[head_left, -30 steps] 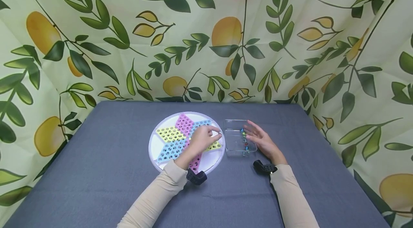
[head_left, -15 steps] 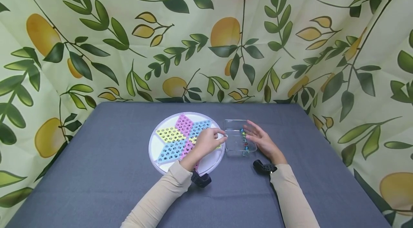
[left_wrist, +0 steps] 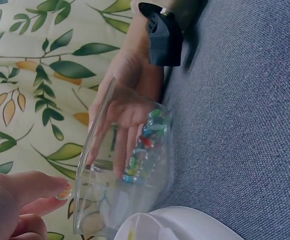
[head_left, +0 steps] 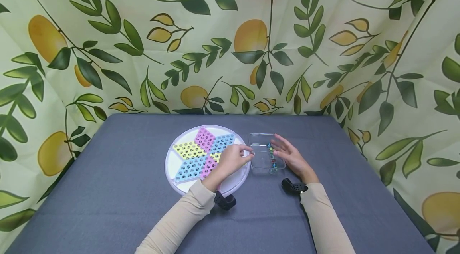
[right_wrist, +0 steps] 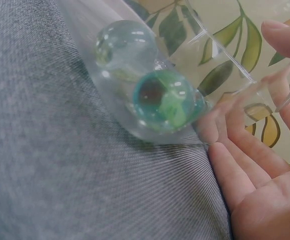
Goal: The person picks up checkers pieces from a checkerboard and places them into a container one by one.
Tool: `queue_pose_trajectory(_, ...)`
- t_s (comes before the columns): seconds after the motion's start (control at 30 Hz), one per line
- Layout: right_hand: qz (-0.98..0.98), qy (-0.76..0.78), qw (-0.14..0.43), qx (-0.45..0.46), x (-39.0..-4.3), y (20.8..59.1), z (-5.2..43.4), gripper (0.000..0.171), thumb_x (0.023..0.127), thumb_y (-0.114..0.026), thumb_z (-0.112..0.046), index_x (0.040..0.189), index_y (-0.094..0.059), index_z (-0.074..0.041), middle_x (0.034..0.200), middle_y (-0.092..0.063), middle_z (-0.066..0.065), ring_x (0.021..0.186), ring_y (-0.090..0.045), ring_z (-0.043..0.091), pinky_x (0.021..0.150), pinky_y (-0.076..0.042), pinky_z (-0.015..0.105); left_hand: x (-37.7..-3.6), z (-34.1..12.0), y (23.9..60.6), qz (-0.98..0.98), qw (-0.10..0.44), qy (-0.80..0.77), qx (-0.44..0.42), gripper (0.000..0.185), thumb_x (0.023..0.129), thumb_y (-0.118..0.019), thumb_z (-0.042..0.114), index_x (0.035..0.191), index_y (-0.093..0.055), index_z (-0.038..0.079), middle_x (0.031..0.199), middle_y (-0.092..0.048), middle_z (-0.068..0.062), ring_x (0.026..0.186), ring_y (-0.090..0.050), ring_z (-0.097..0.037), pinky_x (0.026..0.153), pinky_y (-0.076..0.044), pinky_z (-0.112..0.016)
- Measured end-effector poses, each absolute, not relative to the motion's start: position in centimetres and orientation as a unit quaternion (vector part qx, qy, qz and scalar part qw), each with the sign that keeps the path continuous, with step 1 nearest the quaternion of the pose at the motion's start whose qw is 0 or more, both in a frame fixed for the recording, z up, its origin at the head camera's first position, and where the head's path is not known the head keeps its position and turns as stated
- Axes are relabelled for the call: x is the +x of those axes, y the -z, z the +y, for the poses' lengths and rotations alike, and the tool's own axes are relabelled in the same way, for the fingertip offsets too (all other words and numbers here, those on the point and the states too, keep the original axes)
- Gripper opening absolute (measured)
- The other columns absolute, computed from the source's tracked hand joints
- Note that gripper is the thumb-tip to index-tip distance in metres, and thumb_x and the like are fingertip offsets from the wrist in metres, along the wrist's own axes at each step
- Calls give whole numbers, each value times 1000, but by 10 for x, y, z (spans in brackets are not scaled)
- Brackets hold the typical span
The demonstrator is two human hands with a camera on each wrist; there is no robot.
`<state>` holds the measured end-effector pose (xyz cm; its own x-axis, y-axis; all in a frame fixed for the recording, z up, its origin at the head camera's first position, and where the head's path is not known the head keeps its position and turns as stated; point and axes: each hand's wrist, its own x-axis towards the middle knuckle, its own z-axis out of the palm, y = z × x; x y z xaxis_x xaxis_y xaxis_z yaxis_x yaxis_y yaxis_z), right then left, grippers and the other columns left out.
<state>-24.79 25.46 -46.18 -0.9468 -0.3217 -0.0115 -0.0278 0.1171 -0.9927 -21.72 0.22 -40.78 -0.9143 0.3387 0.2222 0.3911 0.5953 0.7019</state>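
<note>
My left hand (head_left: pixel 230 161) is at the left rim of a clear plastic box (head_left: pixel 260 161), above the right part of a round white Chinese checkers board (head_left: pixel 238 178). Between thumb and forefinger it pinches a clear marble with orange inside (left_wrist: pixel 64 191). On the box's right side, my right hand (head_left: pixel 295 162) rests its fairly straight fingers against the outer wall. Several coloured glass marbles (left_wrist: pixel 146 142) lie in a line along that side of the box. A green and teal marble (right_wrist: pixel 165 100) shows close up in the right wrist view.
The board bears a star of pink, yellow and blue sections with holes; my left arm hides part of it. Board and box stand side by side on a grey cloth-covered table (head_left: pixel 118 190). A leaf-and-fruit patterned curtain (head_left: pixel 215 66) hangs behind.
My left hand has moved right from over the board to the box's left rim, still pinching the marble. The right hand has stayed at the box.
</note>
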Motion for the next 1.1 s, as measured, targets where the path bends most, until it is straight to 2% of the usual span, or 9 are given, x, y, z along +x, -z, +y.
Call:
queue_pose_trajectory(0.1, 740, 652, 110, -119, -247, 462, 254, 73, 96, -56, -13, 155, -13, -10, 158, -22, 25, 148, -20, 41, 105, -37, 14, -217, 3, 407, -895, 31, 395, -205, 24, 87, -68, 22, 106, -74, 9, 49, -25, 11, 45, -20, -3, 43, -15, -16)
queue_pose_trajectory(0.17, 742, 651, 110, -116, -247, 461, 254, 73, 96, -56, -13, 155, -13, -10, 158, -21, 25, 148, -20, 41, 115, -33, 30, -217, 4, 407, -897, 29, 391, -205, 25, 87, -67, 22, 106, -74, 8, 49, -26, 10, 45, -20, -4, 43, -15, -16)
queue_pose_trajectory(0.27, 745, 648, 111, -109, -246, 461, 253, 72, 96, -55, -12, 155, -13, -12, 158, -21, 25, 148, -19, 42, 120, -18, 52, -217, 4, 407, -899, 23, 388, -202, 26, 87, -68, 21, 109, -73, 8, 49, -26, 10, 45, -20, -4, 42, -16, -17)
queue_pose_trajectory(0.37, 744, 650, 113, -108, -247, 461, 253, 72, 96, -54, -11, 155, -13, -13, 159, -20, 25, 148, -18, 42, 119, -13, 57, -217, 5, 407, -900, 22, 388, -199, 28, 86, -68, 21, 111, -72, 8, 49, -26, 10, 45, -20, -4, 42, -16, -17)
queue_pose_trajectory(0.77, 741, 651, 120, -112, -249, 466, 257, 74, 95, -57, -14, 155, -13, -14, 159, -20, 22, 149, -19, 40, 119, -15, 54, -219, -6, 407, -891, 47, 413, -182, 23, 87, -68, 20, 106, -74, 8, 50, -25, 10, 45, -21, -4, 43, -17, -16)
queue_pose_trajectory(0.87, 744, 647, 122, -111, -248, 466, 258, 73, 96, -57, -17, 155, -14, -15, 159, -21, 22, 148, -20, 39, 119, -27, 39, -221, -12, 404, -888, 52, 423, -171, 23, 88, -67, 19, 106, -73, 7, 50, -27, 9, 45, -22, -5, 43, -18, -16)
queue_pose_trajectory(1.0, 753, 641, 110, -99, -247, 459, 259, 68, 98, -56, -22, 154, -19, -12, 158, -24, 21, 146, -24, 39, 101, -42, 14, -227, -25, 402, -887, 75, 428, -158, 23, 89, -65, 21, 107, -73, 9, 52, -31, 8, 46, -25, -5, 44, -20, -16)
queue_pose_trajectory(1.03, 760, 635, 103, -95, -247, 456, 259, 66, 98, -56, -23, 153, -22, -12, 158, -26, 21, 146, -26, 38, 99, -44, 13, -229, -30, 401, -887, 83, 427, -155, 23, 89, -64, 21, 107, -73, 9, 53, -33, 8, 47, -26, -5, 45, -21, -16)
queue_pose_trajectory(1.1, 783, 610, 81, -88, -247, 446, 258, 64, 98, -55, -27, 152, -26, -9, 157, -29, 20, 143, -31, 39, 103, -46, 22, -233, -41, 399, -889, 100, 422, -146, 24, 89, -64, 22, 108, -73, 10, 55, -41, 6, 48, -31, -6, 46, -24, -16)
